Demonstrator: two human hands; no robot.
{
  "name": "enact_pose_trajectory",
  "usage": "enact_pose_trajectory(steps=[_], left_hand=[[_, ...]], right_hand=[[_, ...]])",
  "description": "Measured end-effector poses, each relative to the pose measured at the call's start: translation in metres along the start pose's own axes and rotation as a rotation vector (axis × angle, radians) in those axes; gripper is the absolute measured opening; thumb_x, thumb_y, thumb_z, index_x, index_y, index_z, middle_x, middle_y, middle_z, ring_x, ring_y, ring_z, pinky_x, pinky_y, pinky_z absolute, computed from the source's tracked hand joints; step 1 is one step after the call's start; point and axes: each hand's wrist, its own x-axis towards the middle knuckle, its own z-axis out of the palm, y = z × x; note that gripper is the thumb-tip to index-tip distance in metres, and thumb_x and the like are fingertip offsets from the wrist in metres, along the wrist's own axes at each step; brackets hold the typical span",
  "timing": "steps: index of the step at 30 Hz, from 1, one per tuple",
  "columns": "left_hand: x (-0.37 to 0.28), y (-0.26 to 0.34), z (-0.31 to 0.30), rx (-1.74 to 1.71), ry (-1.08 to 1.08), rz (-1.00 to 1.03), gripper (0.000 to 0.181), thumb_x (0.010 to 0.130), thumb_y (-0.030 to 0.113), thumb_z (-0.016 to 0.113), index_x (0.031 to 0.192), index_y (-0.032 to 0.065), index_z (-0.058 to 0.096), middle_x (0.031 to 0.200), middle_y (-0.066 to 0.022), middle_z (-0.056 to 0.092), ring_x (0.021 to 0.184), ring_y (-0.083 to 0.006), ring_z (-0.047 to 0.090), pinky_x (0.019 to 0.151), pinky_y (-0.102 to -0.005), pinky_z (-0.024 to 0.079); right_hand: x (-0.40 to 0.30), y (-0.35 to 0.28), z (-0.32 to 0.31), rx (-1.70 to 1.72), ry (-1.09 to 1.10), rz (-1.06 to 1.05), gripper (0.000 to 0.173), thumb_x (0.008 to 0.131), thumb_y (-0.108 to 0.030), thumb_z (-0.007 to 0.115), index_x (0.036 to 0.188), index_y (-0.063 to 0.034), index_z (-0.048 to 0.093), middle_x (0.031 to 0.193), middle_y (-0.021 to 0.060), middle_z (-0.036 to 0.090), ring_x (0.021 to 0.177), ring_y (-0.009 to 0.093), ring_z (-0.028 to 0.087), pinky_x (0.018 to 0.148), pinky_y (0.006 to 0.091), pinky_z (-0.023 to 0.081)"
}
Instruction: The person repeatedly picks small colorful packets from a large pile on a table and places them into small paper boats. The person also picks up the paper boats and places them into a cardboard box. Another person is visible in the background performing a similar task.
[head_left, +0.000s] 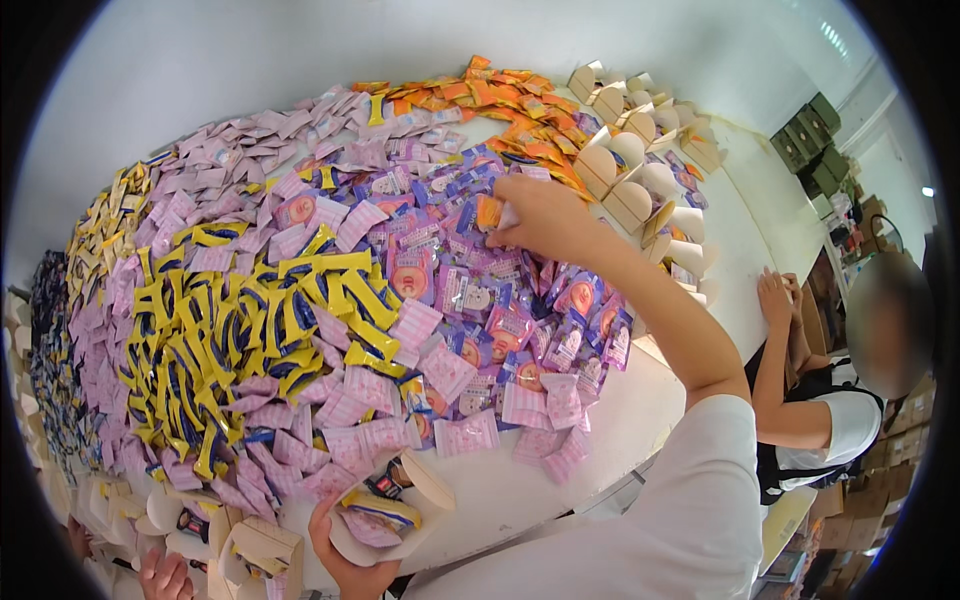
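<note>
My left hand (349, 559) holds an open cream paper box (431, 480) near the table's front edge. Inside the box lie a yellow-wrapped snack (382, 510), a pink packet (371, 529) and a dark packet (390, 478). My right hand (525, 217) reaches over the heap of purple packets (469, 292), its fingers closed on a small pale packet (508, 216); an orange packet (489, 212) shows at the fingertips, and whether it is held too I cannot tell. Left of the purple heap lie yellow-and-blue packets (217, 322) with pink packets (450, 367) around them.
Orange packets (517, 97) are piled at the back. Open paper boxes (626, 202) stand in rows at the right, more (259, 551) at the lower left beside another person's hand (165, 574). A person (817, 420) rests both hands on the table (720, 330) at the right.
</note>
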Motion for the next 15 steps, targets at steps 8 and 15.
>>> enact_pose_trajectory(steps=[8,15], left_hand=[[0.006,0.013,-0.006,0.112,-0.089,0.050,0.094,0.053,0.018,0.083,0.126,0.0043,0.026,0.125,-0.0165,0.035,0.114,-0.0278,0.040,0.097,-0.0401,0.032],[0.030,0.044,0.033,0.021,-0.187,0.060,0.083,0.056,0.009,0.080,0.123,0.0069,0.030,0.120,-0.0205,0.043,0.106,-0.0348,0.049,0.086,-0.0374,0.043]], right_hand=[[-0.010,-0.061,-0.051,0.660,0.164,0.169,0.030,0.065,-0.005,0.065,0.092,-0.0044,0.053,0.074,0.0091,0.057,0.068,0.020,0.056,0.063,0.0305,0.046],[-0.127,-0.163,-0.050,0.698,-0.439,-0.544,0.048,0.060,-0.008,0.072,0.103,-0.0085,0.049,0.088,0.0080,0.051,0.084,0.022,0.055,0.067,0.0347,0.044]])
